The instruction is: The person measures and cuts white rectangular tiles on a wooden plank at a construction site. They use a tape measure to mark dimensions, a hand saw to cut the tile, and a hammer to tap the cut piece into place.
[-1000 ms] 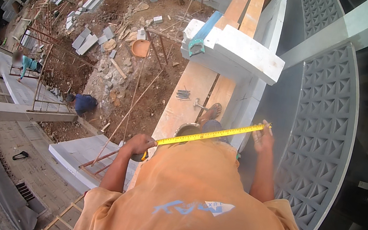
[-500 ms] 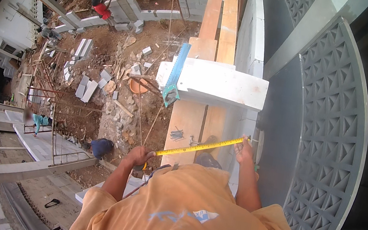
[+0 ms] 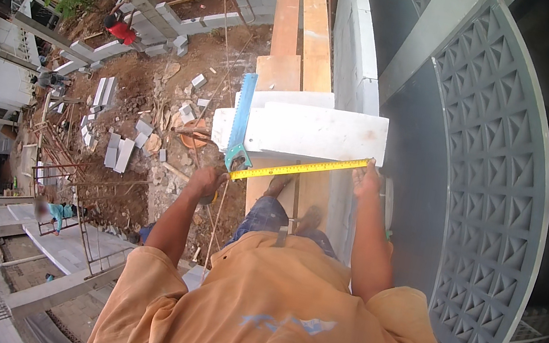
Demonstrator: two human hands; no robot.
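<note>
Tape runs straight, near the white block. The fingers of your left hand grasp its case end while those of your right hand pinch its tip, presumably to keep it taut.

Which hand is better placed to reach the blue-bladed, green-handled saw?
Probably the left hand: it is near the saw's green handle, while the right hand is by the right end of the white rectangular block. Both hold the stretched yellow tape measure.
</note>
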